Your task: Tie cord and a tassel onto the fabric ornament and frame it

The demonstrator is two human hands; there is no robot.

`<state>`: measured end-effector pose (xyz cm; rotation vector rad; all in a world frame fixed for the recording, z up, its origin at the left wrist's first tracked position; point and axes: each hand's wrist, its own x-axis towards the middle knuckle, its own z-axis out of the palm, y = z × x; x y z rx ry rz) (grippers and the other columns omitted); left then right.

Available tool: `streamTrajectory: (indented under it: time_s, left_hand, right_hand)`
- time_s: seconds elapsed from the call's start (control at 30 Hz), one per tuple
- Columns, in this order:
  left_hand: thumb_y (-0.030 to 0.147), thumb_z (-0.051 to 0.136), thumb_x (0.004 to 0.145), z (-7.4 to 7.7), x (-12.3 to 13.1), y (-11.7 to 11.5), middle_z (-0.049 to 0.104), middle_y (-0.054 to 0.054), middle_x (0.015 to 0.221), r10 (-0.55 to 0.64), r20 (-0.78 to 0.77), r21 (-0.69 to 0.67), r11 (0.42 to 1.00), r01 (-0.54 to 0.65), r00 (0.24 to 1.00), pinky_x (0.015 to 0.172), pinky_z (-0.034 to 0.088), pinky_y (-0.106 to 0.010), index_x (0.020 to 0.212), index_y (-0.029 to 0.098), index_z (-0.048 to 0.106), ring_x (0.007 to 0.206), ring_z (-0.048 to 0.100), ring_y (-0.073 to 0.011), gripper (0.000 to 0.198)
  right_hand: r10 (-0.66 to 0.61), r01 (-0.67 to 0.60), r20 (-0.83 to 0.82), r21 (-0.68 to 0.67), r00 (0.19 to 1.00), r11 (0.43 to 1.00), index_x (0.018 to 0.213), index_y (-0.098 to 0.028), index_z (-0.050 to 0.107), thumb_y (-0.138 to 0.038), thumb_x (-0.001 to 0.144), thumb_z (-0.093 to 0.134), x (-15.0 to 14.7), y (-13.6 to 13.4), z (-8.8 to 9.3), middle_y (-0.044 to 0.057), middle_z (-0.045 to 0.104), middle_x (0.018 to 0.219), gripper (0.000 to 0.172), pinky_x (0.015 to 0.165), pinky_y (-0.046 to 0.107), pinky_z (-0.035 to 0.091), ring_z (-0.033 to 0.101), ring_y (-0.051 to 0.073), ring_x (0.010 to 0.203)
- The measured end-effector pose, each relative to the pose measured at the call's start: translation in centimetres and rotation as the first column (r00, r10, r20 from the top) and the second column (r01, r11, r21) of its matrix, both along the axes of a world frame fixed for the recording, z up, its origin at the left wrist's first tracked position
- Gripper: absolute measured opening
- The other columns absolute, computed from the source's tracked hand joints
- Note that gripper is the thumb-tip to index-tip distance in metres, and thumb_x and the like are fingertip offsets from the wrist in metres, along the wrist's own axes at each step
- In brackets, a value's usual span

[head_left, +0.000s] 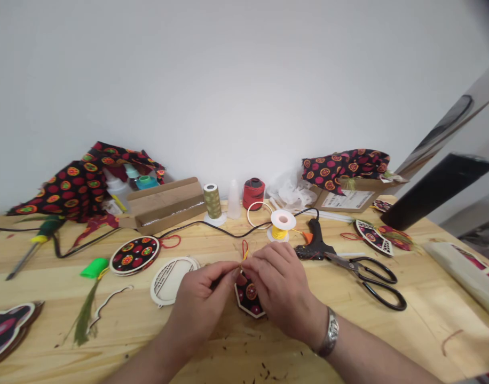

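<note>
My left hand point(202, 298) and my right hand point(286, 290) meet at the middle of the table, their fingertips pinched together on a thin cord point(245, 249). Red and yellow strands of it stick up beyond the fingers. Right under the hands lies an angular pendant point(251, 305) with a pale wooden rim and black patterned fabric, partly covered by my right hand. The exact grip at the fingertips is hidden. A spool of yellow cord point(281, 233) stands just behind my right hand. Left of my left hand is a round pale wooden frame point(164, 290).
Black-handled scissors point(362, 272) and a glue gun point(316, 245) lie to the right. On the left are a round fabric pendant point(134, 255), a green tassel point(86, 314) and a screwdriver point(28, 253). Thread spools point(253, 194) and a cardboard box point(168, 205) line the wall.
</note>
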<state>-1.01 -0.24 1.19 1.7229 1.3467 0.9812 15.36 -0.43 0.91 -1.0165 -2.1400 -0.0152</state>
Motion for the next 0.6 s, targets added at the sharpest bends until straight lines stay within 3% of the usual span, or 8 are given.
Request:
streamTrajectory:
  time_s: [0.4, 0.6]
  left_hand:
    - [0.026, 0.056, 0.08, 0.11, 0.08, 0.07, 0.073, 0.002, 0.07, -0.002, -0.037, 0.014, 1.0, 0.002, 0.999, 0.066, 0.051, -0.02, 0.076, 0.022, 0.071, 0.068, 0.066, -0.015, 0.015]
    - [0.024, 0.056, 0.081, -0.38, 0.04, 0.17, 0.073, 0.003, 0.069, -0.015, -0.042, 0.09, 0.996, 0.019, 0.999, 0.064, 0.05, -0.019, 0.077, 0.022, 0.07, 0.065, 0.066, -0.0134, 0.015]
  right_hand:
    - [0.021, -0.021, 0.062, 0.007, 0.998, 1.0, 0.088, -0.015, 0.061, -0.015, 0.091, 0.041, 0.15, 0.15, -0.09, 0.005, 0.06, 0.078, 0.02, 0.068, 0.034, 0.033, 0.044, 0.018, 0.074]
    - [0.022, -0.022, 0.068, 0.01, 0.997, 1.0, 0.087, -0.015, 0.06, -0.016, 0.092, 0.041, 0.23, 0.27, -0.52, 0.005, 0.059, 0.078, 0.02, 0.068, 0.034, 0.032, 0.044, 0.018, 0.074]
